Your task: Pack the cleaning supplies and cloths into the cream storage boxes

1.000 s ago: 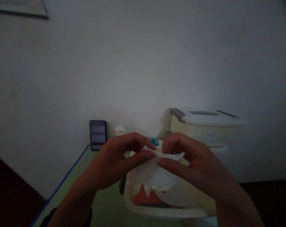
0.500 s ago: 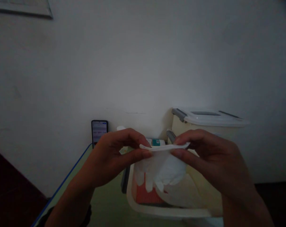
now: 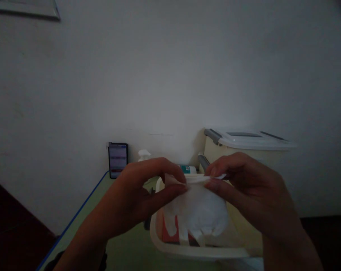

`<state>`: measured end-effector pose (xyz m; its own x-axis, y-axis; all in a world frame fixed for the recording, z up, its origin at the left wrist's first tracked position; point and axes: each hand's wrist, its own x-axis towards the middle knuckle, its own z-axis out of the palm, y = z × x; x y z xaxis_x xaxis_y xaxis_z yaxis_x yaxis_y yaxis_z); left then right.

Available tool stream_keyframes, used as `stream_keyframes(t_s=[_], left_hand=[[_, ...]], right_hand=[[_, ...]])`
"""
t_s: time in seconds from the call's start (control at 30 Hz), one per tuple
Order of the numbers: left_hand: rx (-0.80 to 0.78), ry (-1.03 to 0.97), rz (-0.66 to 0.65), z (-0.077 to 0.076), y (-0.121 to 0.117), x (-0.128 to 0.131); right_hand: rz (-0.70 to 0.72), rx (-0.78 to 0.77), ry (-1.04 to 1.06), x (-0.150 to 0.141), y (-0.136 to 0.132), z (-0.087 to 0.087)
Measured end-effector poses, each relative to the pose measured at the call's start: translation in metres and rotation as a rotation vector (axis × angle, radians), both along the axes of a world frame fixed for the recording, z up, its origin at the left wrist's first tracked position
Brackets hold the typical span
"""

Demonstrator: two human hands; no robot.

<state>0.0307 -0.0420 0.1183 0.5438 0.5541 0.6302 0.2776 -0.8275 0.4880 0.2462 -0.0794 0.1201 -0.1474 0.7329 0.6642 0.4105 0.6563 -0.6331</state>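
Note:
Both my hands hold a thin white glove [image 3: 197, 212] by its cuff, above a cream plastic tub [image 3: 204, 251]. My left hand [image 3: 142, 194] pinches the cuff's left side between thumb and fingers. My right hand [image 3: 243, 188] pinches the right side. The glove hangs down with its fingers pointing into the tub, in front of an orange-red box [image 3: 167, 233] that lies inside.
A phone [image 3: 118, 160] with a lit screen leans on the wall at the green table's [image 3: 125, 248] back left corner. A white pump top [image 3: 144, 154] and a teal-labelled bottle [image 3: 187, 169] stand behind my hands. A lidded cream storage box [image 3: 243, 146] sits at the right.
My hands have drawn a little closer together and lower, and the glove hangs fuller and lower into the tub.

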Motion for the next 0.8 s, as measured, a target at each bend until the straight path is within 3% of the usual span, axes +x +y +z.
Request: stream_keyframes(t_s=[0.13, 0.33, 0.8], left_hand=[[0.046, 0.055, 0.037, 0.003, 0.000, 0.002], [0.125, 0.156, 0.173, 0.002, -0.004, 0.006], [0.201, 0.122, 0.162, 0.008, -0.014, 0.005]], right_hand=[[-0.003, -0.003, -0.072, 0.002, -0.001, 0.003], [0.067, -0.105, -0.405, 0.000, -0.005, 0.012], [0.021, -0.074, -0.390, -0.006, -0.014, 0.013]])
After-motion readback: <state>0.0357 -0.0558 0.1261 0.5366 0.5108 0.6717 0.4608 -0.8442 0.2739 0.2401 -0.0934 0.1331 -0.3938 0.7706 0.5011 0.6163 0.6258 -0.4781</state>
